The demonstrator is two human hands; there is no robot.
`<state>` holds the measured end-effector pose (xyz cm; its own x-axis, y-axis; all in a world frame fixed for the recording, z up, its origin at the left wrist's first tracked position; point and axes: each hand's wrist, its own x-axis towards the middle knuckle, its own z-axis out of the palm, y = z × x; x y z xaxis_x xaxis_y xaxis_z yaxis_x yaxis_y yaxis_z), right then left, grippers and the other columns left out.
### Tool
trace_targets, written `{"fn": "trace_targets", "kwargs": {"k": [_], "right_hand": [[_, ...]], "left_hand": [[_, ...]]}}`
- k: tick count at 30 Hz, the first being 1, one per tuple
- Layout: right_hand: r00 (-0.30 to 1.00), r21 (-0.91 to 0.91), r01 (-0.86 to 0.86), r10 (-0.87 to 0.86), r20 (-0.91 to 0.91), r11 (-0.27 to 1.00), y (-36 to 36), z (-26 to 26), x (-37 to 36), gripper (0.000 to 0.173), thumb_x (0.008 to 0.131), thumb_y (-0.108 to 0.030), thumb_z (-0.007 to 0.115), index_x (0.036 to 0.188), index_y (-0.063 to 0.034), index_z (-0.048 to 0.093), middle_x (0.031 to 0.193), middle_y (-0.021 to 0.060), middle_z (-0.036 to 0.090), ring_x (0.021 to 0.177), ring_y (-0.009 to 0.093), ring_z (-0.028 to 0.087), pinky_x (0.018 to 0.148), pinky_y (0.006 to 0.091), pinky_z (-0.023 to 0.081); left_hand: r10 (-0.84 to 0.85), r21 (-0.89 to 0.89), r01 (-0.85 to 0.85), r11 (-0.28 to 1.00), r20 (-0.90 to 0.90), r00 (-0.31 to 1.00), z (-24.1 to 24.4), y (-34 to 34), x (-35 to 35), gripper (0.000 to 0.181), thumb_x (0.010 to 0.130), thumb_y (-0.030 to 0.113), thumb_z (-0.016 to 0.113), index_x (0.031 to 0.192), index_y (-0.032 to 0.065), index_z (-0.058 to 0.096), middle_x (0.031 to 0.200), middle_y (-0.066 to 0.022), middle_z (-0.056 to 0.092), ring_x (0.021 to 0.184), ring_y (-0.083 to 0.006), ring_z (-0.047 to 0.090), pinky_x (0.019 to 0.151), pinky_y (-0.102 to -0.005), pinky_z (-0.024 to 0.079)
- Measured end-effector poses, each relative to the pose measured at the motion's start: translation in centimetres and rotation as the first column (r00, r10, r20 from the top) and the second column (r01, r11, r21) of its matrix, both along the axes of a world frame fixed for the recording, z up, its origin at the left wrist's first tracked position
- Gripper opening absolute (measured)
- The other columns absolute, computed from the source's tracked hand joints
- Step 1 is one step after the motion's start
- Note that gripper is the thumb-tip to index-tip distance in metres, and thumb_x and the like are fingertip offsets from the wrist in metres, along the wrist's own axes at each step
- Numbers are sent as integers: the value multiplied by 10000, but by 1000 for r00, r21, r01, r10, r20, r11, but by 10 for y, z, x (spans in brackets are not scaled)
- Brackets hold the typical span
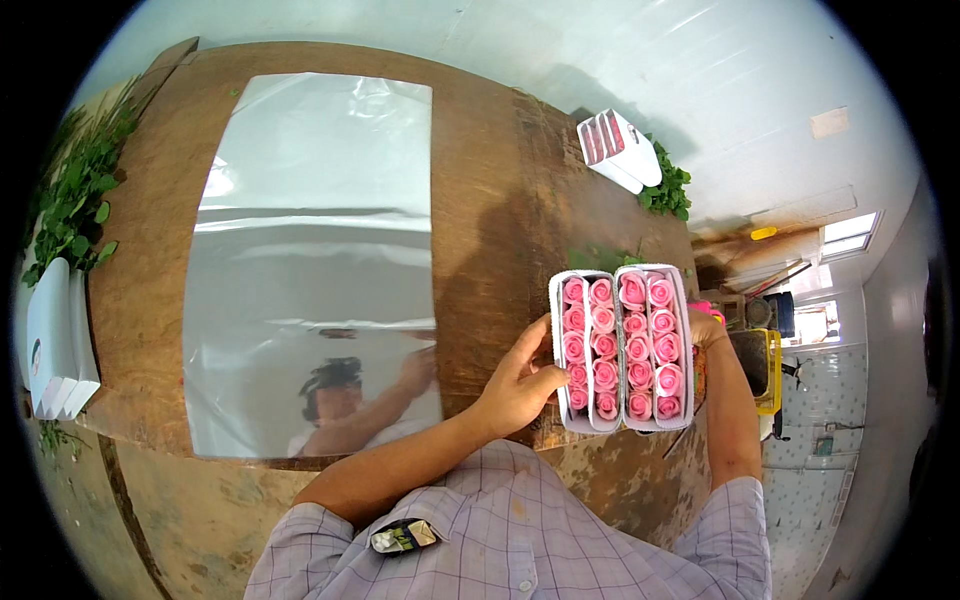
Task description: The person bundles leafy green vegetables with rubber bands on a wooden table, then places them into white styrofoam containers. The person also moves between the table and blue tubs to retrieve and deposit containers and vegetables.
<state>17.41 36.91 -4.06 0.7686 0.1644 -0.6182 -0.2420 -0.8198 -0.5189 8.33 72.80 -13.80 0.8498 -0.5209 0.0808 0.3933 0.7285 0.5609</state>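
Observation:
A bundle of pink roses (636, 349) stands in front of me, the blooms facing up in several straight rows. White corrugated cardboard (556, 330) wraps the outside and more sheets divide the rows. My left hand (525, 382) grips the bundle's left side, its thumb over the near left rim. On the opposite side, my right hand (705, 330) is against the wrap, its fingers mostly hidden behind it. Stems below the blooms are out of sight. To the left, a large sheet of glossy clear film (315, 262) lies flat on the wooden table (480, 150), reflecting a person.
White-wrapped bundles (64, 345) with green leaves (79, 191) lie along the table's left edge. At the far right corner rests another wrapped bundle (619, 150), reddish blooms showing, beside the wall (525, 37). A yellow-rimmed container (769, 371) stands beyond my right arm.

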Motion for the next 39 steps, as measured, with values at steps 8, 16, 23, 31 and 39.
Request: {"fn": "trace_targets", "kwargs": {"k": [8, 16, 23, 31, 39], "right_hand": [[998, -181, 21, -11, 60, 983, 10, 3, -2, 73, 728, -81, 687, 777, -48, 645, 611, -72, 522, 507, 51, 433, 446, 248, 338], [1000, -268, 16, -14, 9, 963, 12, 12, -4, 157, 714, -114, 740, 827, -37, 662, 627, -57, 538, 514, 65, 430, 460, 254, 349], [1000, -307, 10, -9, 2, 952, 13, 10, 0, 226, 694, -132, 751, 840, 2, 643, 602, -12, 532, 498, 91, 451, 449, 266, 359], [983, -29, 176, -177, -42, 984, -19, -8, -4, 150, 717, -35, 675, 863, -25, 644, 621, -9, 572, 481, 81, 485, 429, 244, 378], [995, -131, 64, -54, 79, 989, 16, 9, -10, 253, 741, -144, 750, 958, -54, 657, 697, -39, 594, 540, 65, 499, 483, 227, 402]], "left_hand": [[-14, -16, 13, 1000, -56, 998, 1, 5, 1, 672, 871, 31, 487, 1472, 105, 197, 1338, -99, 443, 1099, -182, 553, 800, -322, 558], [6, -10, -6, 1000, 2, 1000, 3, 1, 0, 671, 869, 28, 496, 1470, 105, 208, 1328, -70, 455, 1079, -150, 554, 780, -279, 537], [31, 58, -34, 998, 42, 999, 0, 0, -1, 651, 879, 45, 502, 1464, 100, 221, 1304, -57, 471, 1049, -118, 552, 739, -249, 520], [21, 76, -26, 997, 66, 998, 1, 1, 1, 645, 885, 65, 506, 1463, 104, 220, 1267, -63, 501, 1036, -122, 558, 747, -259, 525], [8, 17, -7, 1000, -24, 1000, 2, 1, 0, 658, 875, 58, 500, 1469, 108, 221, 1288, -71, 491, 1052, -135, 555, 743, -276, 540]]}}
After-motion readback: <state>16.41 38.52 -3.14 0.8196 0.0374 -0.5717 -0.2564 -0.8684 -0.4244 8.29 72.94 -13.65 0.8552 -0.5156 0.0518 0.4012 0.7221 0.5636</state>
